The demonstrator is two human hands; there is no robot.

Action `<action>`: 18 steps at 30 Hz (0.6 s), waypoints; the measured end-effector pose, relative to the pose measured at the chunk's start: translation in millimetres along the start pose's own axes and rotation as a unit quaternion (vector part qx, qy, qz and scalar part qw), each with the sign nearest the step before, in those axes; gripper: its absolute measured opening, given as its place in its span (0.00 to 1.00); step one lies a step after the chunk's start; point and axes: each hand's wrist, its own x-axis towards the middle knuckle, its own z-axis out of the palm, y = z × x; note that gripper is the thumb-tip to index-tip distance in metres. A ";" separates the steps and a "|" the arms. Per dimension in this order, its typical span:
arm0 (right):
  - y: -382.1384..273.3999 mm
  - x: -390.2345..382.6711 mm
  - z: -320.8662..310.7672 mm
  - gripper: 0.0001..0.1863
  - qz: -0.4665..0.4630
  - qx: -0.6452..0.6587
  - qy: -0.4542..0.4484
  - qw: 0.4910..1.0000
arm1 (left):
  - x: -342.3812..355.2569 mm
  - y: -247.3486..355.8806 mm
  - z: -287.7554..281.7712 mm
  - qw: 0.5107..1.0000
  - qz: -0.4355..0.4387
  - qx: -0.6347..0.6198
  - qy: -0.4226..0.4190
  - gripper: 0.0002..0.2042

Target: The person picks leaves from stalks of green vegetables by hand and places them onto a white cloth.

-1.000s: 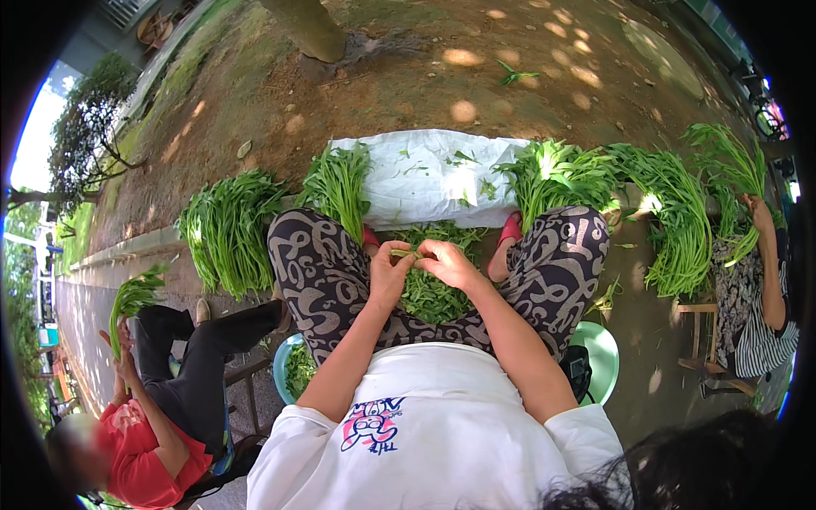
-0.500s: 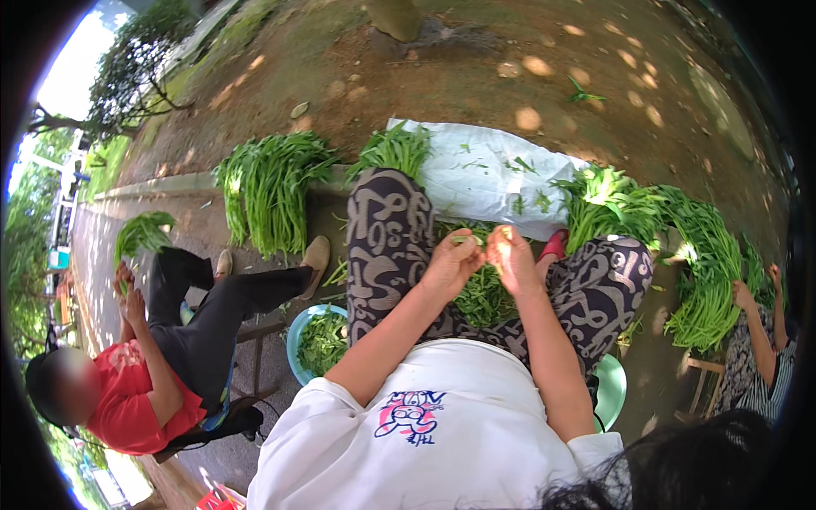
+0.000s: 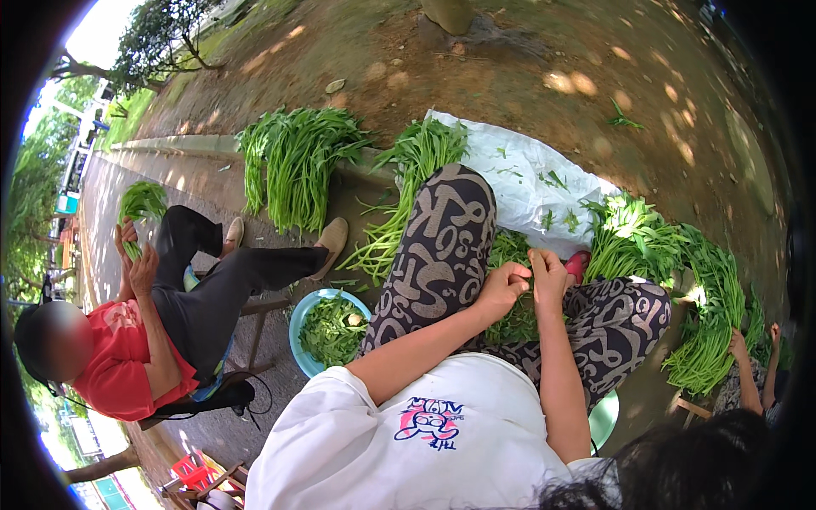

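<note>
The left hand [image 3: 503,291] and right hand [image 3: 549,276] nearly meet, fingertips bent inward as if pinching; whether a bit of green sits between them I cannot tell. Loose greens [image 3: 515,325] lie just below, between the patterned trouser legs. They look light and soft, the leaves easily bruised, the stems probably crisp and apt to snap; a fingertip pinch on the stem should suit best. Past the left knee, 1 long-stemmed bundle [image 3: 429,153] lies beside a white sheet [image 3: 489,153]. Left of that knee stands a blue basin [image 3: 297,333] of leaves; farther left, a co-worker in red [image 3: 123,357] holds greens.
</note>
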 end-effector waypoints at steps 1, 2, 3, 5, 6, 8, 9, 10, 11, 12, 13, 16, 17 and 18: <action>-4.0 -1.8 0.5 0.09 0.003 0.002 -0.010 1.000 | -1.7 0.8 2.7 0.999 -0.005 -0.039 -0.020 0.09; -9.7 -3.8 2.1 0.09 -0.010 -0.026 -0.010 1.000 | -2.9 -0.4 4.2 0.999 -0.006 -0.043 -0.031 0.07; -13.1 -5.5 4.0 0.10 -0.011 -0.008 -0.009 1.000 | -4.2 -1.0 5.8 0.998 -0.008 -0.046 -0.042 0.06; -19.2 -8.7 8.6 0.12 -0.009 0.027 -0.010 1.000 | -4.2 -6.3 12.7 0.995 -0.016 -0.092 -0.035 0.04; -23.4 -9.7 10.2 0.13 -0.002 0.040 -0.012 0.999 | -4.3 -10.2 14.1 0.993 -0.021 -0.114 -0.030 0.03; -33.4 -11.8 9.5 0.16 0.014 0.065 -0.011 0.998 | -6.1 -14.1 16.1 0.996 -0.033 -0.076 -0.040 0.04; -40.8 -13.2 10.2 0.17 0.004 0.064 0.006 0.998 | -7.3 -9.7 18.2 0.997 -0.039 -0.056 -0.047 0.04; -47.9 -15.4 12.6 0.18 -0.007 0.065 0.024 0.998 | -9.6 -5.6 19.2 0.997 -0.045 -0.034 -0.046 0.05; -55.8 -16.5 9.8 0.20 -0.020 0.062 0.047 0.997 | -10.5 -1.8 22.9 0.997 -0.054 -0.029 -0.042 0.05; -61.5 -16.1 4.9 0.18 -0.026 0.072 0.039 0.996 | -11.5 2.2 25.8 0.997 -0.063 -0.023 -0.040 0.06; -67.7 -15.2 4.5 0.17 -0.027 0.080 0.038 0.996 | -12.4 5.4 27.7 0.996 -0.072 -0.016 -0.041 0.06; -104.4 -10.3 -2.1 0.14 -0.036 0.115 0.058 0.991 | -12.5 3.4 30.4 0.998 -0.042 -0.019 -0.043 0.10; -116.8 -8.2 -6.7 0.13 -0.064 0.125 0.052 0.989 | -12.0 5.2 26.9 0.997 -0.064 -0.015 -0.048 0.11; -133.5 -5.5 -12.2 0.13 -0.080 0.164 0.047 0.982 | -11.5 2.6 26.0 0.997 -0.063 -0.013 -0.039 0.12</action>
